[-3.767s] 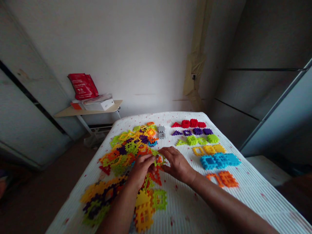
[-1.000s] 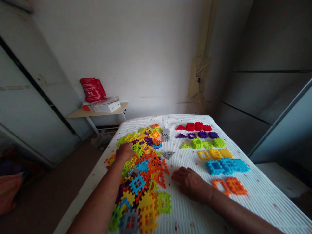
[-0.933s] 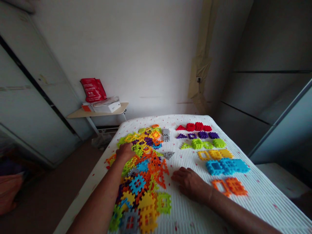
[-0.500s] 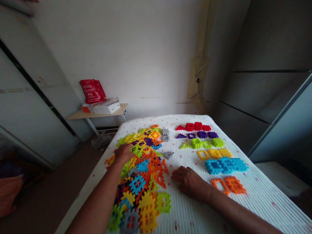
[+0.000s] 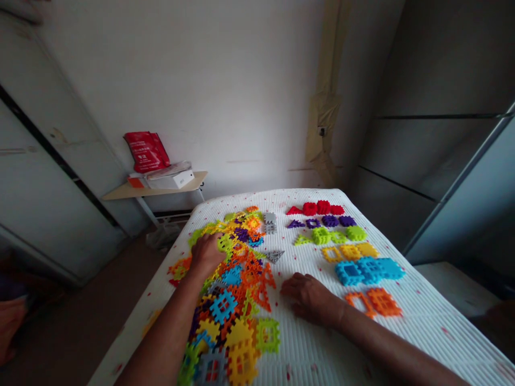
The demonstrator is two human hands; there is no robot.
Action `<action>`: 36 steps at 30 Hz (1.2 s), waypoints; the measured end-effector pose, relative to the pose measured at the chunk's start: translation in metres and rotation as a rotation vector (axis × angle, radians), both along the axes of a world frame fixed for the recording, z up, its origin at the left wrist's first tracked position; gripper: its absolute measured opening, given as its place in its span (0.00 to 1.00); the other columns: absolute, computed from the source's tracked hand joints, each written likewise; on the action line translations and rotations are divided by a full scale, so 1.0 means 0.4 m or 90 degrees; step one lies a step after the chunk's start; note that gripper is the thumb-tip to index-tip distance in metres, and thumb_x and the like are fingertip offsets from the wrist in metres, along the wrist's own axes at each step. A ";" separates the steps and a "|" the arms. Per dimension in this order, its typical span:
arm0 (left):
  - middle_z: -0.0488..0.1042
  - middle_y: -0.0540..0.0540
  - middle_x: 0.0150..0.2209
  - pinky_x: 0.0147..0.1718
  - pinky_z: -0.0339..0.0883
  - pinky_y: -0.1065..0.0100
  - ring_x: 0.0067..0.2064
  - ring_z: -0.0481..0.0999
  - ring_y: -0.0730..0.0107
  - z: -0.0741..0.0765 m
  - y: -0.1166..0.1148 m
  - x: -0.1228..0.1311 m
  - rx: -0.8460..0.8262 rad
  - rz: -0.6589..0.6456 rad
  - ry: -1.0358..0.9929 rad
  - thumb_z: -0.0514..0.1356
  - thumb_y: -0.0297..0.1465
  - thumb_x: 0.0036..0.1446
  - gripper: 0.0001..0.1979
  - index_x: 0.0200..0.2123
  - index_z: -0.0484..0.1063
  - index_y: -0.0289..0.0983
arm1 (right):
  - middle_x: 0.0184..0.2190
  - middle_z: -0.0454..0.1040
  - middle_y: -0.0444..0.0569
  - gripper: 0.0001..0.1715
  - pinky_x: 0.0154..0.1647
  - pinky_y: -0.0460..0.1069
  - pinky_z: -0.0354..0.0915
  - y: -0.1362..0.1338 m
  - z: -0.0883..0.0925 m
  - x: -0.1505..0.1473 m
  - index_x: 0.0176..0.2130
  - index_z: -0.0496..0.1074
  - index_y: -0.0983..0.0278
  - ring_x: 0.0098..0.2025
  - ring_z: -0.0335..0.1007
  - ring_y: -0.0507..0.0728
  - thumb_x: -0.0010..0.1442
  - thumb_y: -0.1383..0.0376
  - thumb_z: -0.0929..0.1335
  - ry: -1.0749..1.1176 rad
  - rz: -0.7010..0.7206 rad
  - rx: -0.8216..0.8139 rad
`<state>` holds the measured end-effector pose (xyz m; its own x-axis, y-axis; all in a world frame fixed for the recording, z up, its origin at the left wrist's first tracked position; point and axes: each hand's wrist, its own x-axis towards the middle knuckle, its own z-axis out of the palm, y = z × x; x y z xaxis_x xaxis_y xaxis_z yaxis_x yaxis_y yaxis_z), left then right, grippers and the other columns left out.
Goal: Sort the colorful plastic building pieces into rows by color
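Note:
My left hand (image 5: pixel 208 253) reaches into a heap of plastic interlocking tiles on the left of the white cloth. Its fingers are closed at the edge of a lime-green tile (image 5: pixel 226 244), and the fingertips are partly hidden. Around it lie orange tiles (image 5: pixel 250 276), blue tiles (image 5: pixel 224 305) and purple tiles (image 5: pixel 242 234). Right of the heap, my right hand (image 5: pixel 306 297) rests on the cloth with fingers curled in; no tile shows in it. A grey triangle (image 5: pixel 274 255) lies just beyond it.
Sorted rows on the right hold red (image 5: pixel 323 207), purple (image 5: pixel 330 220), lime-green (image 5: pixel 321 235), yellow (image 5: pixel 350 251), blue (image 5: pixel 369 272) and orange tiles (image 5: pixel 384 302). Grey squares (image 5: pixel 270 223) lie between heap and rows. A side table (image 5: pixel 120 192) with a red bag (image 5: pixel 147 151) stands back left.
My left hand has shifted slightly right over the heap, and the lime-green tile at its fingers has moved with it. My right hand stays in place. The view has turned a little.

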<state>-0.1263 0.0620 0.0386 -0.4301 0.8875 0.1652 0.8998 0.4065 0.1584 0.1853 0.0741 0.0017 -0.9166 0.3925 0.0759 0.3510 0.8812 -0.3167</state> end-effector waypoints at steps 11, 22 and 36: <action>0.67 0.42 0.49 0.50 0.64 0.59 0.52 0.68 0.59 -0.083 -0.099 0.275 0.173 -0.284 -0.086 0.56 0.21 0.48 0.35 0.60 0.53 0.42 | 0.55 0.66 0.55 0.32 0.52 0.56 0.62 0.030 0.051 -0.038 0.55 0.62 0.62 0.54 0.62 0.60 0.51 0.69 0.69 0.242 -0.094 0.033; 0.68 0.40 0.48 0.47 0.66 0.58 0.50 0.70 0.55 -0.122 -0.130 0.343 0.195 -0.325 -0.064 0.57 0.20 0.46 0.38 0.61 0.50 0.41 | 0.56 0.64 0.54 0.33 0.47 0.57 0.60 -0.001 0.060 -0.048 0.57 0.59 0.61 0.49 0.61 0.62 0.52 0.67 0.67 0.072 -0.081 0.117; 0.66 0.40 0.53 0.50 0.65 0.55 0.54 0.67 0.54 -0.144 -0.133 0.349 0.258 -0.333 -0.115 0.58 0.22 0.48 0.43 0.64 0.42 0.44 | 0.49 0.71 0.53 0.34 0.48 0.55 0.61 0.056 0.071 -0.001 0.56 0.61 0.61 0.50 0.65 0.61 0.50 0.70 0.69 0.103 -0.091 0.092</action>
